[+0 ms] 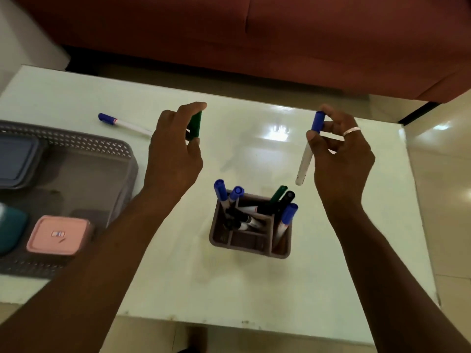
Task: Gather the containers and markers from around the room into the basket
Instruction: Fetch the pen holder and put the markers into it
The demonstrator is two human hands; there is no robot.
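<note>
My left hand (175, 146) is raised above the white table (254, 289) and grips a green-capped marker (195, 124), mostly hidden behind the fingers. In my right hand (339, 149) a blue-capped white marker (309, 149) hangs nearly upright. Below and between the hands stands a small brown divided holder (251, 243) with several blue, black and green markers sticking out. Another blue-capped marker (122, 122) lies flat on the table at the far left. A grey perforated basket (76, 146) sits at the left edge, holding a pink lidded container (60, 234), a teal container (11, 228) and a blue-grey lidded container (16, 159).
A dark red sofa (280, 34) runs along the far side of the table. Glossy beige floor tiles (443, 187) show to the right and below the table's near edge.
</note>
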